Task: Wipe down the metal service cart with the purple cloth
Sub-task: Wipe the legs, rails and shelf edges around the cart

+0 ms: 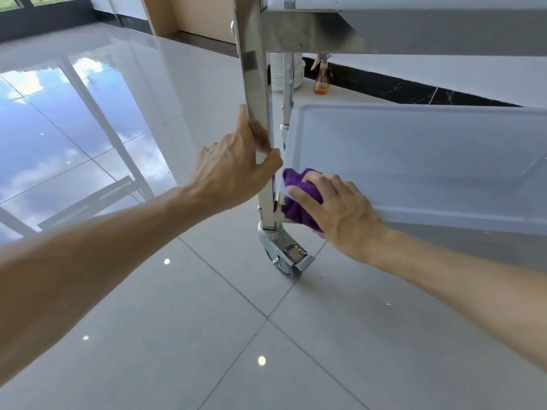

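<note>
left hand (233,170) fingers wrapped around cart's (414,39) corner post (256,84); right hand (337,214) fingers spread, pressing bunched purple cloth (296,208) against lower shelf's (414,161) near-left corner, above caster wheel (284,258) on tiled floor (177,335)

From my headset feed, the cart (414,31) filled the upper right of the frame, its upright metal leg (256,78) running down the centre to a caster wheel (284,258) on the glossy tiled floor (177,335). My left hand (231,170) gripped that leg at mid-frame. Just right of it, my right hand (334,211) pressed the bunched purple cloth (296,196) against the corner of the lower shelf (414,161). Behind the leg, near top centre, stood a stack of white plates (297,74) and an amber spray bottle (322,79).
</note>
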